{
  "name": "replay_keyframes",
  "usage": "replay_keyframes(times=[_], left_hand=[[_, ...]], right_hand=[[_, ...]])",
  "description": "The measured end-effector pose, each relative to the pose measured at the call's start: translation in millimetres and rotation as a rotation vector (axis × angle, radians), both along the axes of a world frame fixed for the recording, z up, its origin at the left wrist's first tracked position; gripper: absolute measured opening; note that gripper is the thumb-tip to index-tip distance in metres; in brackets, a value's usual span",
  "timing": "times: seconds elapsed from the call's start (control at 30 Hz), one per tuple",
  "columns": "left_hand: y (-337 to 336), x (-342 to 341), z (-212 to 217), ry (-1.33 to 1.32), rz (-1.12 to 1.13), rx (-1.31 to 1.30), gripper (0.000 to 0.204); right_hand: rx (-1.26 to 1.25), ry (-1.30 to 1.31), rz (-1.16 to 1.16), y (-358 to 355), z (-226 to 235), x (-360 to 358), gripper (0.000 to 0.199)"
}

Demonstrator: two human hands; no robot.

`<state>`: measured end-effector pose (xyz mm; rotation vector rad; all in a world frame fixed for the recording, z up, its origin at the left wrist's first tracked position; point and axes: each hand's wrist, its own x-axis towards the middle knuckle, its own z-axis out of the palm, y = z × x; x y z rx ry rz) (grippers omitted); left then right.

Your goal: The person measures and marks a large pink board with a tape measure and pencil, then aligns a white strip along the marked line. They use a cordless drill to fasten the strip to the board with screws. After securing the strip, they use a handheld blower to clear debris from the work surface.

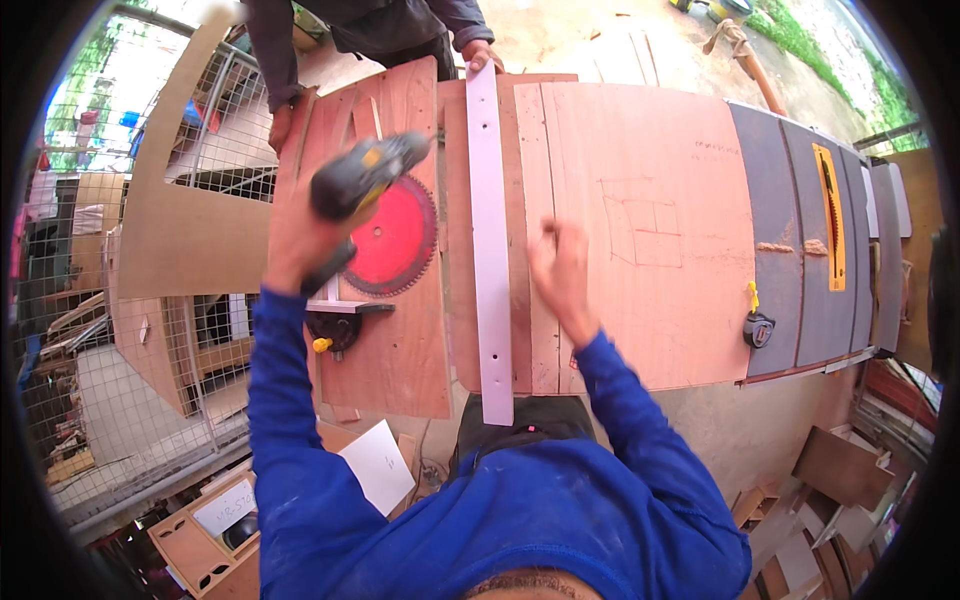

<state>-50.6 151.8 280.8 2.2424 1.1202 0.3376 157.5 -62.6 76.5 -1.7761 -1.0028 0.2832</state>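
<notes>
My left hand (305,240) grips a black and yellow cordless drill (355,180), raised over the left part of the wooden work surface and smeared by motion. Below it lies a red circular saw blade (378,232) with a toothed rim. A long pale strip (490,220) with small dark holes runs from the near edge to the far edge, right of the drill. Just right of this strip is my right hand (562,275), its fingers curled together. Whatever sits between those fingertips is too small to name. Another person's hand (480,54) holds the strip's far end.
On the right stands a grey saw table (790,220) with a yellow insert (828,215) and sawdust. A tape measure (758,330) lies at its near corner. Pencil lines mark the plywood sheet (690,330). The co-worker's other hand (281,125) rests at the far left edge.
</notes>
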Motion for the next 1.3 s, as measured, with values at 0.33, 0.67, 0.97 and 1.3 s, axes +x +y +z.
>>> replay_keyframes(times=[0.33,0.67,0.97,1.3], left_hand=[[-156.5,-259.1,-0.5,-0.637,0.741,-0.178,0.048],[-218.4,-434.5,-8.3,-0.510,0.576,-0.172,0.105],[-113.3,-416.7,-35.5,-0.153,0.210,0.020,0.112],[35.5,-321.2,-79.5,0.321,-0.016,0.246,0.110]], right_hand=[[-0.704,0.398,0.514,-200.7,50.2,-121.3,0.032],[-0.717,1.333,0.258,-254.3,23.1,-262.4,0.051],[-0.603,1.000,-0.037,-232.3,18.9,-296.8,0.048],[-0.668,0.685,-0.136,-235.8,29.5,-282.2,0.048]])
